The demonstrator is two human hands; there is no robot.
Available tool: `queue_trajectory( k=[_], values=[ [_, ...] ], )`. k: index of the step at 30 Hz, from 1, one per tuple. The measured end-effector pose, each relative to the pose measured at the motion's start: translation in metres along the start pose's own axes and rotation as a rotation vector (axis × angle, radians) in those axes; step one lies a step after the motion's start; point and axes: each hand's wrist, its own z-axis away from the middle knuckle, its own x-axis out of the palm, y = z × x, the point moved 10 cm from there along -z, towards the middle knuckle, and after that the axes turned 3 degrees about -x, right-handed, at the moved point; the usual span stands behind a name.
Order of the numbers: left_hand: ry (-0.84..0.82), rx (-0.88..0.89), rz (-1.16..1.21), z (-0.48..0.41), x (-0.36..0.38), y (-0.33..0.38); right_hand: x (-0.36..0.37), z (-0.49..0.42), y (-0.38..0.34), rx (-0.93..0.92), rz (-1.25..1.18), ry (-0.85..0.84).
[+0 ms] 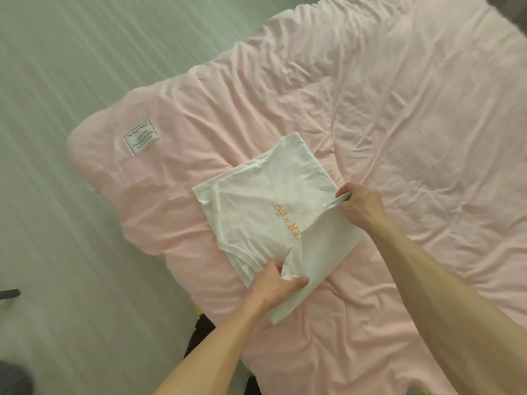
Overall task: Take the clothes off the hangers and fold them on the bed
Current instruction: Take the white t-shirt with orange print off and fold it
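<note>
A white T-shirt (256,201) lies partly folded at the centre of the frame on the bed (399,124), whose pink cover is creased. The shirt is wrinkled, with orange lettering (286,220) near its middle. The left hand (275,283), lower centre, grips a bunched fold; the right hand (360,205) pinches the shirt's right edge between thumb and fingers.

White T-shirt (265,201) on pink bed (413,132)

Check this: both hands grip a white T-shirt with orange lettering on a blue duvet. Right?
The head view shows a pink duvet, not blue. The left hand and right hand do grip the white T-shirt with orange lettering on it.
</note>
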Motion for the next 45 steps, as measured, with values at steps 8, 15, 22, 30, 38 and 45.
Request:
queue_trajectory(
  k=[8, 15, 22, 30, 38, 45],
  values=[
    [-0.061, 0.044, -0.108, -0.021, -0.009, -0.007, 0.024, -0.006, 0.025, 0.000, 0.292, -0.100],
    [0.052, 0.007, 0.309, -0.011, -0.014, -0.023, 0.022, 0.018, 0.057, -0.008, 0.284, -0.037],
    [-0.225, -0.009, 0.094, 0.015, 0.019, -0.009, 0.015, 0.050, 0.114, 0.059, 0.168, -0.018],
    [-0.060, 0.058, -0.481, 0.010, 0.021, 0.023, 0.013, 0.080, 0.158, 0.072, 0.027, 0.035],
    [0.097, 0.060, 0.108, 0.016, 0.021, 0.021, 0.017, 0.096, 0.183, 0.106, -0.142, 0.069],
    [0.092, 0.005, 0.478, 0.017, -0.004, 0.014, -0.022, 0.074, 0.142, 0.098, -0.384, 0.145]
  ],
)
